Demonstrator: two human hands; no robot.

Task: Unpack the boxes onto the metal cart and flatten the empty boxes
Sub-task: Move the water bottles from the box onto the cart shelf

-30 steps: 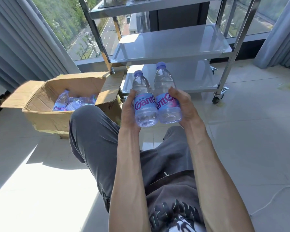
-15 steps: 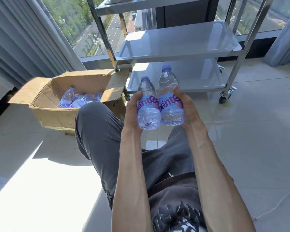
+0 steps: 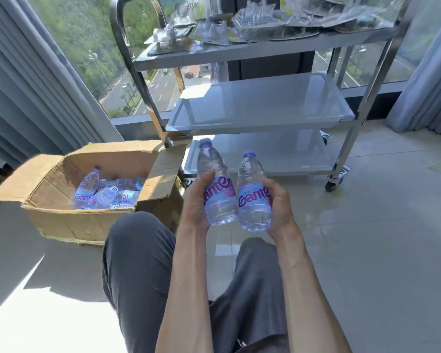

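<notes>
**Two bottles in hand, box far from empty**

Left hand [image 3: 197, 200] wrapped round one water bottle [image 3: 215, 184], right hand [image 3: 278, 202] round a second bottle [image 3: 252, 192], both upright, just short of the metal cart [image 3: 265, 123]. Middle and bottom shelves bare; top shelf piled with clear plastic packaging [image 3: 239, 26]. Cardboard box [image 3: 87, 220] open on the floor, more bottles inside, not yet flattened. Early going, by the look. Labels showing pink lettering, seemingly "Ganten".

Bright daylight is pouring in through the window [image 3: 92, 54] at 11 o'clock, blowing out a sunlit patch on the floor [image 3: 23, 314] at 7 o'clock. Glare is sheening the metal cart [image 3: 260, 103] shelves at 12 o'clock, while wide-angle distortion is bending its uprights and the curtains [image 3: 18, 80]. The top shelf is looking slightly soft.
</notes>
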